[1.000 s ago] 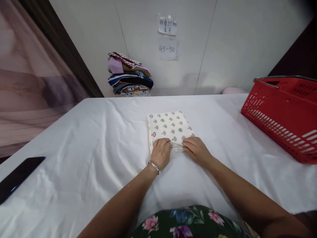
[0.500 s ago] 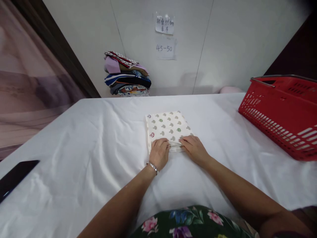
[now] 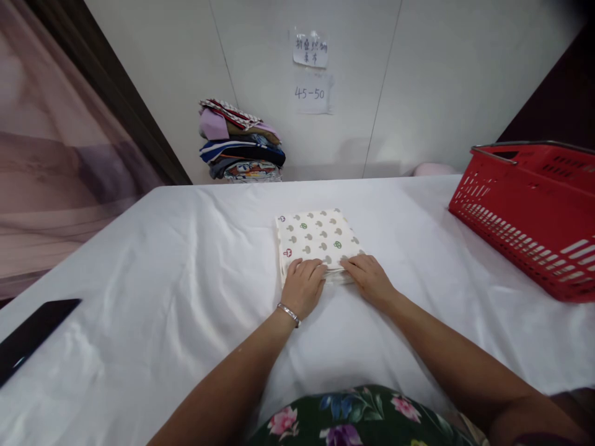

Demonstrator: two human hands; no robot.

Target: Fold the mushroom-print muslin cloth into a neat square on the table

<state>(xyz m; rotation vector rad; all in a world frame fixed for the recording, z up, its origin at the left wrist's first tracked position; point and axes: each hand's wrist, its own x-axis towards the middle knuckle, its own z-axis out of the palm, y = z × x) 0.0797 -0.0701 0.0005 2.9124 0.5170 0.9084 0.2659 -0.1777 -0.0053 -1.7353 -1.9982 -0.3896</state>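
Observation:
A cream cloth [image 3: 320, 235] printed with grey, green and red mushrooms lies folded into a thick square on the white-covered table. My left hand [image 3: 304, 286], with a bracelet at its wrist, grips the near edge left of its middle; the fingertips rest on top and the thumb is mostly hidden. At the near right corner, my right hand [image 3: 372, 280] is closed on the same edge, fingers on the top face. Between the hands several stacked layers show along the edge.
A red plastic basket [image 3: 525, 217] stands at the table's right. A black phone-like slab [image 3: 35, 331] lies at the left edge. Beyond the far table edge is a stack of folded fabrics [image 3: 242, 145] by the wall. A pinkish curtain [image 3: 60, 161] hangs at left.
My left hand has slid slightly right along the near edge, its fingers now lying further over the top. The layers there look flatter and closer together. My right hand has hardly moved.

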